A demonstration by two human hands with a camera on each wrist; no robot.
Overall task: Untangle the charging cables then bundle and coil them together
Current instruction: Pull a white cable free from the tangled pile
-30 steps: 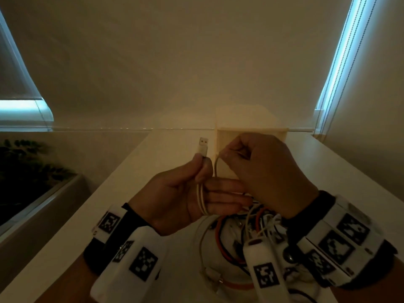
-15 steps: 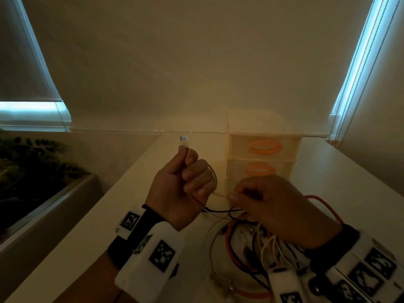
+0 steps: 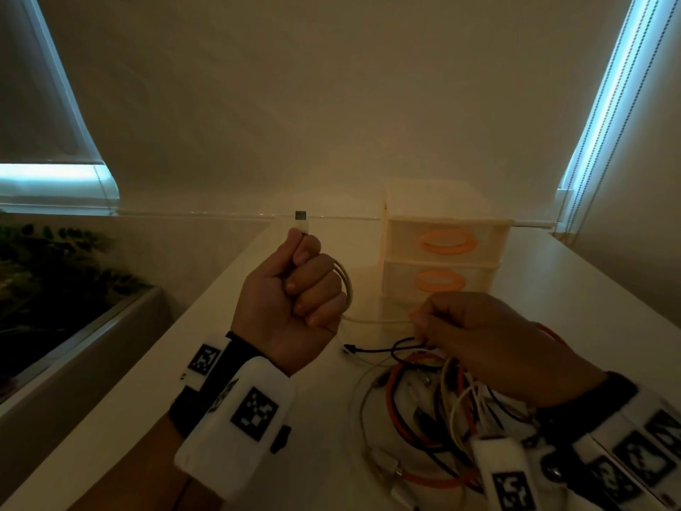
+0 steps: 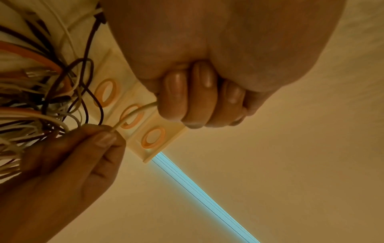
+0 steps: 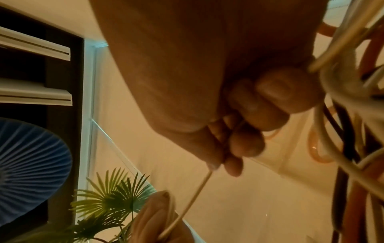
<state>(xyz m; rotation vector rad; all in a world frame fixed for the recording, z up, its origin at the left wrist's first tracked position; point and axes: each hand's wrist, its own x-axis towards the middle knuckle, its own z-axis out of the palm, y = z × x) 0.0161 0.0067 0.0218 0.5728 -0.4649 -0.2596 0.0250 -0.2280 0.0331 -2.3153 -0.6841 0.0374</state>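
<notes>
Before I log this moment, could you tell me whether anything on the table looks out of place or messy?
Yes: the cable pile under the right hand is a knot of white, black and orange leads. Only the white cable, gripped in the left hand and pinched by the right, runs clear. Nothing looks damaged.

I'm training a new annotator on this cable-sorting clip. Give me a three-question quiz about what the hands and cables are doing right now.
1. True or false: the left hand grips the cream-white charging cable with its USB plug sticking up above the fist.
2. Which hand pinches that cable nearer the tangled pile of orange, black and white cables?
3. What stands behind the hands? A) cream plastic drawer unit with orange handles B) metal kettle C) laptop

Key: 1 true; 2 the right hand; 3 A.
</notes>
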